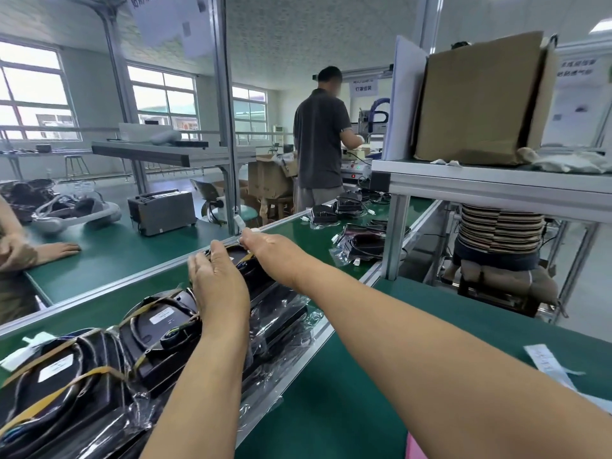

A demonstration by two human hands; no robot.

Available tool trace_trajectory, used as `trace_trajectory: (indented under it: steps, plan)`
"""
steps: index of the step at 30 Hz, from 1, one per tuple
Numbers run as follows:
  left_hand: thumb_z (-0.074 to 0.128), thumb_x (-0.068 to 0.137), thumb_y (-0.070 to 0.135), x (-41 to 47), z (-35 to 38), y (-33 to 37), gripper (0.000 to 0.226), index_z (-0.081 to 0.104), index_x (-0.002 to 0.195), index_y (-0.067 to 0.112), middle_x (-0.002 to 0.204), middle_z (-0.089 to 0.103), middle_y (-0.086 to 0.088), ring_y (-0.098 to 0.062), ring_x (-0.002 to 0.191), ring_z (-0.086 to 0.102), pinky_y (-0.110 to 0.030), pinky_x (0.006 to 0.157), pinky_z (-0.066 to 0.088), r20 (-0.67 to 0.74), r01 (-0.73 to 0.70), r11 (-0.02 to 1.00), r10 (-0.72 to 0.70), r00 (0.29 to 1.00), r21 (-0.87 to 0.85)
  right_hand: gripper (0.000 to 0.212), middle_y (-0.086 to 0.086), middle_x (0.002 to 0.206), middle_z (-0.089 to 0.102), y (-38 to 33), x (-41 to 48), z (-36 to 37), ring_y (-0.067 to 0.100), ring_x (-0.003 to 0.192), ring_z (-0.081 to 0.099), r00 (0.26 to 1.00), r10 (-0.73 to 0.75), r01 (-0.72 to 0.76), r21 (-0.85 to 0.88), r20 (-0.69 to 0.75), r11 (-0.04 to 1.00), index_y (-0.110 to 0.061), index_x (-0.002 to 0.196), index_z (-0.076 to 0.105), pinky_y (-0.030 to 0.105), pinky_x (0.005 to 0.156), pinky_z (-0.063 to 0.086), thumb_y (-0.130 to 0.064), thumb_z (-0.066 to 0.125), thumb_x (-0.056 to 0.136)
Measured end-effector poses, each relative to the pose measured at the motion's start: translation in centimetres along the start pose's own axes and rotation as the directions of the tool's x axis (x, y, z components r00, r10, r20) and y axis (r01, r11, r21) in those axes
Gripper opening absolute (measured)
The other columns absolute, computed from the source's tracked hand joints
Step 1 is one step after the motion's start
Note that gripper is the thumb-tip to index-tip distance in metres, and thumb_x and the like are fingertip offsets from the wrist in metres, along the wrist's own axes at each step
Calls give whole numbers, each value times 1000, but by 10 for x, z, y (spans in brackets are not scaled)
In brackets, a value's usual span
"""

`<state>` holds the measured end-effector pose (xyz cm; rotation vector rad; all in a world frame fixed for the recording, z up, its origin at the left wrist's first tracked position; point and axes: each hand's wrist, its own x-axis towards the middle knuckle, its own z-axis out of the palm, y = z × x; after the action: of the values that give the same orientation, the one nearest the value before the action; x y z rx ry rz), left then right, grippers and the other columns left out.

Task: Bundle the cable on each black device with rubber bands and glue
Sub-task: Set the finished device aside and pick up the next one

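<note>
Your left hand (218,286) lies palm down with its fingers straight and close together, resting on the far black device (256,276) on the green tabletop (331,409). Your right hand (265,246) reaches past it, just beyond the left fingertips, and its fingertips pinch a small white plug (255,230). A thin yellowish strand shows just under that hand, but you cannot tell from here whether the fingers hold it too. The far device is the last in a row that runs toward you along the lane between the aluminium rails. Next comes the middle black device (159,329), partly under your left wrist, and then the near black device (56,376) at the lower left edge. The middle and near devices each carry a white label and yellowish rubber bands (99,370) stretched across the dark cable looped on top. Crinkled clear plastic bags (284,329) lie under and beside the row. Farther along the lane sit more black devices in plastic (361,243). Across the rail, a grey box machine (162,210) stands on the neighbouring tabletop, where another person's hands (56,250) rest. A cardboard box (480,101) sits on the shelf at right, and a white paper strip (546,362) lies near your right arm.
</note>
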<state>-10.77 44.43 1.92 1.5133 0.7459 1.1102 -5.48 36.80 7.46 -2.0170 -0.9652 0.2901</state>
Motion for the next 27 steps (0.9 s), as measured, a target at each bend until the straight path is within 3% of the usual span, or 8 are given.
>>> trace_trajectory:
  steps: [6, 10, 15, 16, 18, 21, 25, 27]
  plan:
    - [26, 97, 58, 0, -2, -3, 68, 44, 143, 11, 153, 39, -7, -28, 141, 35, -51, 116, 28, 19, 28, 999, -28, 999, -18, 55, 10, 149, 47, -2, -7, 5, 24, 139, 39, 999, -49, 48, -54, -2, 997, -8, 140, 51, 33, 113, 27, -44, 28, 105]
    - [25, 99, 56, 0, -6, 0, 43, 53, 105, 23, 149, 44, -10, -29, 139, 36, -53, 114, 29, 37, 13, 1000, -13, 999, 6, 53, 5, 149, 47, 3, -13, 3, 20, 139, 39, 996, -70, 68, -38, -48, 997, -13, 142, 50, 28, 111, 26, -45, 30, 105]
    - [24, 100, 54, -5, -8, 3, 34, 47, 85, 33, 150, 45, -9, -27, 141, 34, -51, 115, 27, 46, -30, 998, 28, 999, 48, 53, 4, 149, 48, 13, -19, 1, 19, 139, 39, 998, -47, 44, -56, -52, 997, -15, 142, 51, 27, 112, 26, -45, 28, 105]
    - [24, 100, 54, -4, -9, 2, 36, 50, 84, 34, 149, 45, -9, -27, 141, 34, -50, 115, 27, 41, -36, 999, 34, 999, 38, 52, 3, 149, 47, 14, -20, 1, 18, 139, 39, 997, -55, 51, -63, -52, 997, -15, 142, 50, 27, 112, 26, -44, 28, 106]
    - [24, 99, 55, -3, -12, 0, 46, 61, 108, 29, 149, 46, -9, -27, 140, 35, -50, 116, 27, 39, -53, 998, 52, 998, 28, 48, 2, 147, 50, 15, -22, 0, 17, 137, 41, 995, -70, 66, -62, -64, 996, -16, 139, 53, 28, 113, 27, -41, 29, 106]
    - [22, 96, 57, -2, -17, -3, 59, 58, 119, 17, 146, 48, -11, -29, 138, 37, -53, 115, 29, 37, -102, 994, 101, 994, 28, 32, -6, 115, 60, 18, -23, -1, 16, 113, 48, 994, -75, 71, -40, -84, 997, -26, 106, 61, 29, 101, 34, -37, 31, 106]
    - [25, 99, 53, -5, -20, -2, 56, 55, 132, 19, 151, 44, -7, -24, 141, 35, -50, 117, 27, 37, -121, 993, 120, 992, 8, 45, 1, 148, 47, 20, -29, -1, 15, 136, 40, 993, -82, 78, -40, -91, 996, -18, 140, 51, 25, 110, 25, -39, 31, 106]
    - [25, 100, 51, -5, -20, -2, 56, 55, 132, 16, 149, 46, -8, -26, 139, 37, -51, 116, 28, 42, -129, 991, 128, 991, 18, 35, -1, 136, 53, 24, -29, -2, 15, 127, 44, 992, -92, 88, -42, -89, 995, -27, 126, 58, 26, 107, 26, -38, 31, 107]
